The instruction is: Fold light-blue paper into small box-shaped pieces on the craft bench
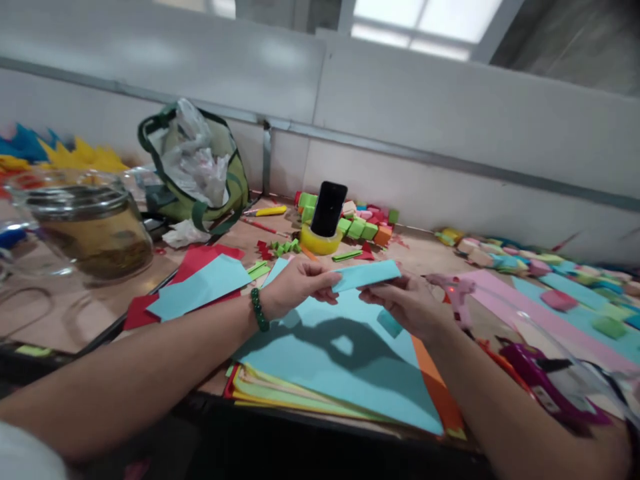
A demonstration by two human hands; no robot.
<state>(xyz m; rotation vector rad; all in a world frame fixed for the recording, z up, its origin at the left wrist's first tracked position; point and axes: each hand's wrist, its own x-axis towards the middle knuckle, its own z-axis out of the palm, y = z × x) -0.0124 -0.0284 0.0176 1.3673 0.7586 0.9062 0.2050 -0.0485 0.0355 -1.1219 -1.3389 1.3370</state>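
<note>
Glowed brightest at the white-paned window (455,23), glared faintly on the smooth white wall panel (283,57), shadowed flat light-blue paper (345,363) darkly, blurred softly, stretched toward edges.

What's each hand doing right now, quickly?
Left hand: closed, thumb and fingers pinching one end of the folded blue paper.
Right hand: closed, holding the same paper near its other end.

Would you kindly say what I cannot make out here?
Head view, left end of the light blue paper strip: covered by the left hand.
Head view, inside of the green bag: hidden by plastic bags.
Head view, middles of the lower sheets: hidden by the blue top sheet.
Head view, contents of the glass jar: blurred.
</note>
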